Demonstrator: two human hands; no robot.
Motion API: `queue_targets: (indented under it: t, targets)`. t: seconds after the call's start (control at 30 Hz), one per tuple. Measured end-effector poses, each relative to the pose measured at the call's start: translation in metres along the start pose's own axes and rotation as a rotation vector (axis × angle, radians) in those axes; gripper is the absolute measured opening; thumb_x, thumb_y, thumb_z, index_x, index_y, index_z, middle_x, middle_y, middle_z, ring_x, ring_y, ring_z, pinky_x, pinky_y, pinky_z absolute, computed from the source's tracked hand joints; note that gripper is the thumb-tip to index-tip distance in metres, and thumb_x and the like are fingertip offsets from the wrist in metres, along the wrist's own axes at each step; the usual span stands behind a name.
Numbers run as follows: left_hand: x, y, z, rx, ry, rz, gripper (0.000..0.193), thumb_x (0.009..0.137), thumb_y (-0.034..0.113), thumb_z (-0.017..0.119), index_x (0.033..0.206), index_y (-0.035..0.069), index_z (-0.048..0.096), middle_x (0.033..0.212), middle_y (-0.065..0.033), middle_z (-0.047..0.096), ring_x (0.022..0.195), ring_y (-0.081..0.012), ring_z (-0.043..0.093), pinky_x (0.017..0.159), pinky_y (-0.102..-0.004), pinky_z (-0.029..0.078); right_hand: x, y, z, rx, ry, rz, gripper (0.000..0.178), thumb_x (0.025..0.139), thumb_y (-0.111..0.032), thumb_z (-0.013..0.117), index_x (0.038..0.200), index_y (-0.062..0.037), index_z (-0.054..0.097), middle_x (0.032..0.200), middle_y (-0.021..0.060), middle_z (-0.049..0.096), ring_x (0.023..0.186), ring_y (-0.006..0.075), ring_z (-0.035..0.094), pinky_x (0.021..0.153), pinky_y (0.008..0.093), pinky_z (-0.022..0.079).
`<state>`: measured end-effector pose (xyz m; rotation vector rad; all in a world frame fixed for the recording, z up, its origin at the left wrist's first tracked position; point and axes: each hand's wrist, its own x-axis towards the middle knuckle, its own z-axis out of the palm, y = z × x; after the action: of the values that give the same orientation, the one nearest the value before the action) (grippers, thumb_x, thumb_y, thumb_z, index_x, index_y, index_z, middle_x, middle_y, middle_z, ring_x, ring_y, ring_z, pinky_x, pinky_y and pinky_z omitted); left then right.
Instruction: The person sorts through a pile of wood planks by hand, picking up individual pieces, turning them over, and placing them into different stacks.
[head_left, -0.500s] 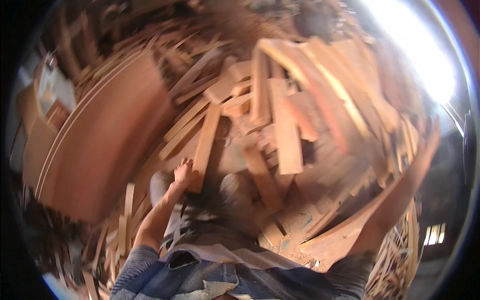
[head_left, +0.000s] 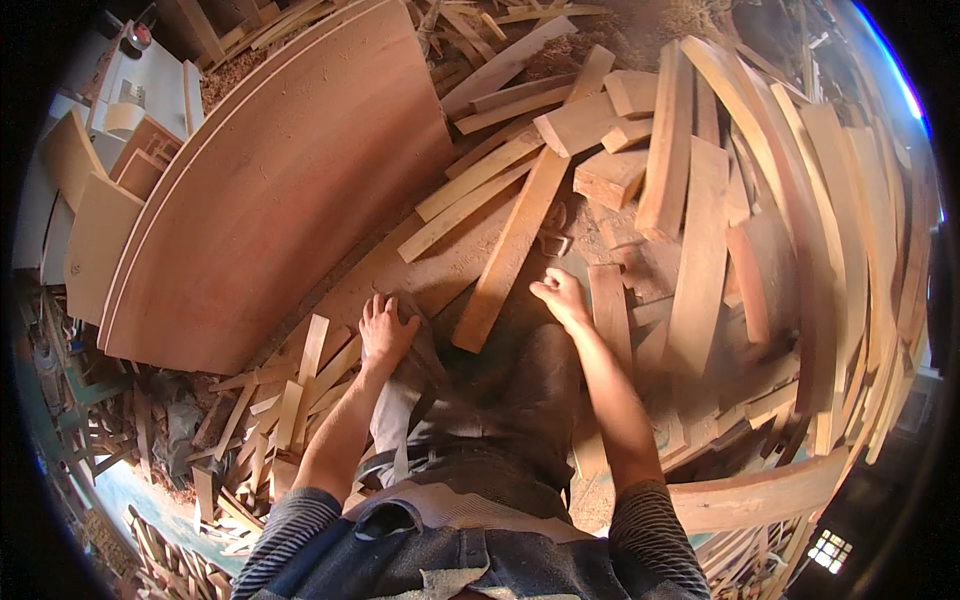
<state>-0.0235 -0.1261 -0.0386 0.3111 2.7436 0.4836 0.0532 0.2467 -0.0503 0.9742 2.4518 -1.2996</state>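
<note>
My left hand (head_left: 387,335) rests by my left knee, fingers spread and nothing in them. To its right a long, narrow wooden plank (head_left: 508,260) slants away, its near end between my knees, apart from the hand. My right hand (head_left: 563,297) is by my right knee, fingers curled in, and I see nothing held. It lies between that plank and a short wooden block (head_left: 609,305), touching neither as far as I can tell. Beyond the right hand, a small pale bent piece (head_left: 556,243) lies on the dusty work surface.
A big curved reddish panel (head_left: 280,190) stands at the left. Thick blocks (head_left: 610,178) and long curved timbers (head_left: 790,230) are piled at the right. Thin offcuts (head_left: 290,415) heap up beside my left arm. A broad curved board (head_left: 760,492) lies near my right elbow.
My left hand has come off the slanting plank. My right hand has swung in from the far right to my right knee. The whole view has shifted and sharpened.
</note>
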Motion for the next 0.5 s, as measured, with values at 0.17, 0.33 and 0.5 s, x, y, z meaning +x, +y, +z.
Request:
queue_targets:
  t: [0.17, 0.33, 0.5]
  targets:
    - [0.013, -0.014, -0.008, -0.014, 0.04, -0.021, 0.056, 0.083, 0.04, 0.073, 0.123, 0.002, 0.066, 0.138, -0.0161, 0.054, 0.133, -0.0375, 0.047, 0.106, -0.053, 0.042, 0.051, -0.037, 0.08, 0.225, 0.022, 0.233, 0.096, 0.074, -0.041, 0.089, 0.143, 0.0085, 0.045, 0.141, 0.0239, 0.057, 0.13, 0.031, 0.056, 0.106, 0.0403, 0.046]
    - [0.028, -0.011, -0.017, -0.031, -0.022, -0.012, 0.057, 0.082, 0.04, 0.074, 0.122, 0.0, 0.067, 0.139, -0.0172, 0.054, 0.135, -0.0377, 0.046, 0.107, -0.0526, 0.042, 0.085, 0.007, 0.139, 0.182, 0.217, 0.283, 0.088, 0.067, -0.041, 0.093, 0.127, 0.007, 0.049, 0.126, 0.0269, 0.061, 0.118, 0.0338, 0.061, 0.101, 0.0406, 0.049]
    - [0.031, -0.02, -0.01, -0.059, -0.036, -0.039, 0.057, 0.081, 0.039, 0.077, 0.121, 0.0, 0.067, 0.14, -0.018, 0.053, 0.135, -0.0388, 0.045, 0.109, -0.0519, 0.04, 0.079, -0.025, 0.152, 0.08, 0.311, 0.314, 0.101, 0.067, -0.042, 0.092, 0.134, 0.0096, 0.035, 0.129, 0.0325, 0.055, 0.117, 0.0428, 0.06, 0.102, 0.0471, 0.047]
